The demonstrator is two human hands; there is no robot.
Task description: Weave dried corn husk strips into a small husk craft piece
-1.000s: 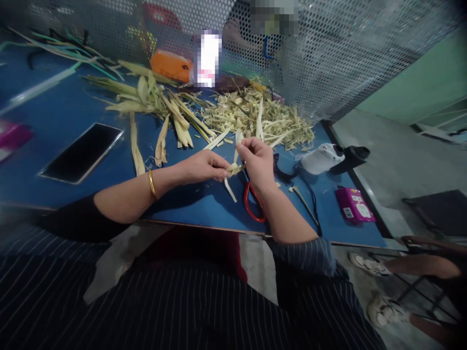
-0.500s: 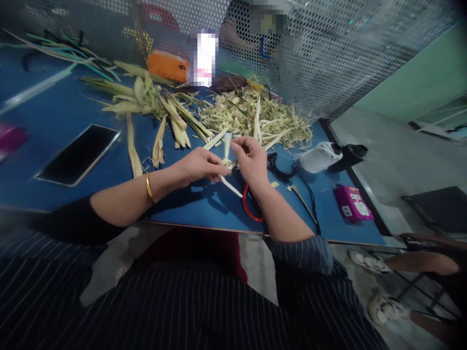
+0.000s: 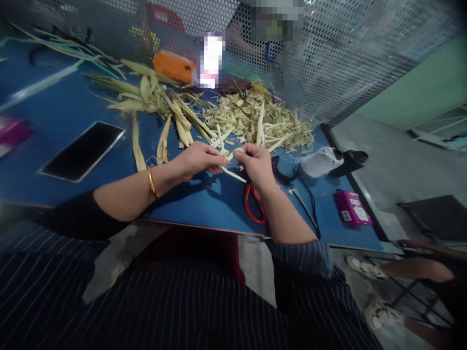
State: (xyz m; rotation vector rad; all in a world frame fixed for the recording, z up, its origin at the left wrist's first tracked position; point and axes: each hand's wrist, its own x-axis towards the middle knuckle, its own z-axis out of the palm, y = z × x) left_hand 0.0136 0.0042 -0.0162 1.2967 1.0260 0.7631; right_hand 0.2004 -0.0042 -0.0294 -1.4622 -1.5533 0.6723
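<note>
My left hand point(image 3: 199, 159) and my right hand point(image 3: 257, 163) meet above the blue table point(image 3: 204, 199), both pinched on pale leaf strips point(image 3: 229, 163) folded together between the fingertips. One strip end sticks out low toward the right, another points up. A gold bangle point(image 3: 152, 182) circles my left wrist. Red-handled scissors point(image 3: 254, 206) lie on the table under my right wrist.
A heap of cut leaf scraps point(image 3: 259, 121) and long whole leaves point(image 3: 153, 97) lie behind my hands. A dark phone point(image 3: 83, 150) lies at left, a pink box point(image 3: 352, 207) and a white bottle point(image 3: 323, 160) at right. A perforated metal screen point(image 3: 328, 58) backs the table. Another person's feet point(image 3: 368, 267) show at lower right.
Both hands shifted slightly up and away from me while working the strips; the upright strip end now sits lower and the folded part has tightened between the fingers.
</note>
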